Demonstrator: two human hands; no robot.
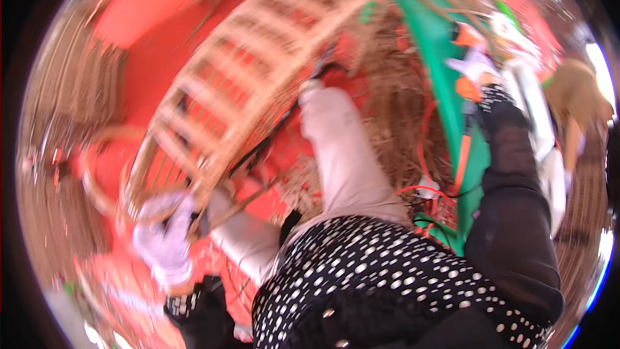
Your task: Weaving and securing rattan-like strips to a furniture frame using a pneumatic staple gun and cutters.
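A long, ladder-like frame of tan rattan or bamboo strips (242, 68) slants from my lower left to the top of the head view. At its near end my left hand (161, 236), in a pale lilac glove, is closed around the rim. My right arm reaches far to the right. The gloved right hand (478, 68) is closed on an orange-and-black handheld tool (467, 89) over a green surface (439, 58). An orange hose or cord (462, 165) runs down below that tool. Motion blur hides the finger details and the tool's exact kind.
Red sheeting (171, 55) covers the ground, with loose strips and shavings (400, 110) between. Stacks of brown slats (84, 84) stand at left. Thin cords lie around a white plug-like piece (427, 187) by my leg. A brown rounded object (578, 94) is at far right.
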